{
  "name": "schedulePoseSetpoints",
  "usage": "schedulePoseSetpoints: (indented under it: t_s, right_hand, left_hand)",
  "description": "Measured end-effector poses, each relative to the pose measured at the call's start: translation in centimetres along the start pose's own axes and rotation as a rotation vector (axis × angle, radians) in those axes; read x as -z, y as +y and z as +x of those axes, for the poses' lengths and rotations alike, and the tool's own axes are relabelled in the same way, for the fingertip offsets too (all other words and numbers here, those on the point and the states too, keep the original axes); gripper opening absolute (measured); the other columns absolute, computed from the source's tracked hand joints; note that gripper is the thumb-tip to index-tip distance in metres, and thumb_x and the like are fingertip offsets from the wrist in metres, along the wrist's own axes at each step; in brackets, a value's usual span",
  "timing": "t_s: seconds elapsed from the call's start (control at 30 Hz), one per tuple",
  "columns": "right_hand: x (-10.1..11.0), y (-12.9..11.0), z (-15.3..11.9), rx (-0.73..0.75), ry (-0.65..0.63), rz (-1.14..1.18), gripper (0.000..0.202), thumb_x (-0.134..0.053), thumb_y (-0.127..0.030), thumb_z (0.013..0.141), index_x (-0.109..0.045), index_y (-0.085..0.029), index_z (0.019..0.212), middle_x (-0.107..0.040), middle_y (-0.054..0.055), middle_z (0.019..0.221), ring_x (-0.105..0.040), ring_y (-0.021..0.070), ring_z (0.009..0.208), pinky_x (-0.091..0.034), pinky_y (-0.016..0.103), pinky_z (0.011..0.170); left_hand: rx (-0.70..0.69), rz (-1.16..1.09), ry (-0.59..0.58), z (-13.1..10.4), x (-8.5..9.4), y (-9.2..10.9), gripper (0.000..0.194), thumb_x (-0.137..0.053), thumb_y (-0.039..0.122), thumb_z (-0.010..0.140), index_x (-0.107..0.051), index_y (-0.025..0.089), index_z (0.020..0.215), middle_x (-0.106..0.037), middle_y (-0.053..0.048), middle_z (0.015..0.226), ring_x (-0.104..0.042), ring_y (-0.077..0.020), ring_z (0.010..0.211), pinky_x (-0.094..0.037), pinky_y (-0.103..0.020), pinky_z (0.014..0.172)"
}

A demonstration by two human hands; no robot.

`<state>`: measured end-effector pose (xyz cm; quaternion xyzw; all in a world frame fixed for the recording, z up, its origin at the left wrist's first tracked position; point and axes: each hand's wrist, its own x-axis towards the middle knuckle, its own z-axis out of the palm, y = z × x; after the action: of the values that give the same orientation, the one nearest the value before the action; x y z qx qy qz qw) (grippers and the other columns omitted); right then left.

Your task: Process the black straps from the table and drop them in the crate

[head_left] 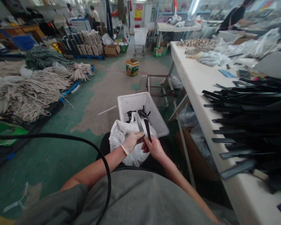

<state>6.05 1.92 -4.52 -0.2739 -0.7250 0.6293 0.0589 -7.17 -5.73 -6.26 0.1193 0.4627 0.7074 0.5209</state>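
Observation:
Over my lap, my left hand (131, 143), in a thin pale glove, pinches the lower end of a greyish, shiny strip (138, 121). Right beside it, my bare right hand (156, 149) is closed on a dark strap (147, 128) that points up and away from me. Whether the strip and the strap are joined is hidden by the fingers. A white sack (117, 135) with faint print lies across my lap under both hands. Just beyond stands a white plastic bin (159, 122) with several short black pieces (144, 112) inside.
To my right, a long white table (192, 78) carries a heap of black straps (255, 115), metal fittings (196, 45) and plastic bags. Bundles of beige cord (30, 90) lie at left. A black cable (84, 139) crosses in front. A metal frame (158, 86) stands beyond the bin.

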Motion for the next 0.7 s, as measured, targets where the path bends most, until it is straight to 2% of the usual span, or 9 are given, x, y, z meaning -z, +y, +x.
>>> schedulePoseSetpoints:
  t_s: [0.1,0.2,0.33,0.4,0.47,0.57,0.63,0.7]
  right_hand:
    - [0.2,0.1,-0.4,-0.003,-0.025,-0.006,0.037,-0.044,-0.049,0.09,-0.059,-0.016,0.085,-0.066,0.002,0.062,-0.062,0.013,0.047,-0.047,0.021,0.046]
    - [0.2,0.4,-0.7,0.002,-0.005,-0.015,0.037,-0.043,-0.048,0.09,-0.058,-0.016,0.08,-0.065,0.001,0.059,-0.062,0.0131,0.046,-0.046,0.021,0.044]
    - [-0.2,0.1,0.3,0.031,0.031,0.0,0.039,-0.039,-0.05,0.092,-0.057,-0.017,0.082,-0.065,0.001,0.059,-0.061,0.0122,0.046,-0.046,0.02,0.045]
    - [-0.3,0.2,0.6,0.035,0.002,0.007,0.04,-0.041,-0.051,0.09,-0.058,-0.016,0.083,-0.066,0.002,0.061,-0.061,0.0121,0.046,-0.047,0.021,0.046]
    - [-0.5,0.7,0.6,0.02,-0.025,0.016,0.041,-0.041,-0.052,0.09,-0.059,-0.016,0.086,-0.067,0.002,0.063,-0.062,0.0123,0.047,-0.049,0.021,0.047]
    - [-0.9,2.0,0.4,-0.032,-0.034,0.016,0.041,-0.038,-0.051,0.091,-0.058,-0.016,0.095,-0.067,0.001,0.064,-0.063,0.0127,0.047,-0.05,0.022,0.046]
    - [-1.0,2.9,0.3,-0.071,-0.024,-0.016,0.038,-0.038,-0.048,0.091,-0.059,-0.016,0.094,-0.067,0.001,0.062,-0.062,0.0127,0.046,-0.048,0.021,0.045]
    - [-1.2,3.8,0.2,-0.106,-0.015,-0.07,0.034,-0.042,-0.044,0.091,-0.06,-0.017,0.085,-0.065,0.0,0.056,-0.061,0.0126,0.044,-0.044,0.02,0.042]
  left_hand:
    - [-0.159,0.048,0.081,0.5,0.4,1.5,0.022,-0.074,0.035,0.074,-0.07,0.014,0.078,-0.072,-0.008,0.082,-0.066,-0.0177,0.079,-0.051,-0.027,0.076]
    - [-0.183,0.079,0.086,0.6,0.3,3.0,0.022,-0.073,0.036,0.075,-0.072,0.015,0.083,-0.072,-0.008,0.089,-0.066,-0.0193,0.087,-0.051,-0.027,0.079]
    - [-0.091,0.13,0.009,0.4,-1.1,2.7,0.022,-0.078,0.03,0.07,-0.071,0.011,0.08,-0.07,-0.007,0.077,-0.064,-0.0164,0.074,-0.048,-0.024,0.069]
    - [-0.087,0.055,0.069,0.8,-1.2,2.6,0.019,-0.076,0.028,0.072,-0.07,0.012,0.079,-0.069,-0.006,0.074,-0.064,-0.015,0.071,-0.048,-0.024,0.068]
    - [-0.055,-0.098,0.187,1.4,-0.7,2.9,0.014,-0.071,0.027,0.077,-0.069,0.014,0.082,-0.07,-0.004,0.076,-0.065,-0.0137,0.069,-0.049,-0.024,0.068]
    - [0.134,-0.222,0.302,2.2,0.7,2.8,0.009,-0.063,0.023,0.084,-0.066,0.015,0.082,-0.069,-0.003,0.074,-0.064,-0.0117,0.065,-0.05,-0.023,0.064]
    - [0.247,-0.221,0.326,2.2,1.5,1.8,0.012,-0.059,0.022,0.087,-0.065,0.015,0.079,-0.069,-0.003,0.073,-0.063,-0.011,0.063,-0.05,-0.022,0.062]
    - [0.295,-0.211,0.34,1.9,1.9,0.3,0.014,-0.057,0.021,0.088,-0.065,0.014,0.078,-0.069,-0.003,0.073,-0.063,-0.0104,0.061,-0.048,-0.021,0.06]
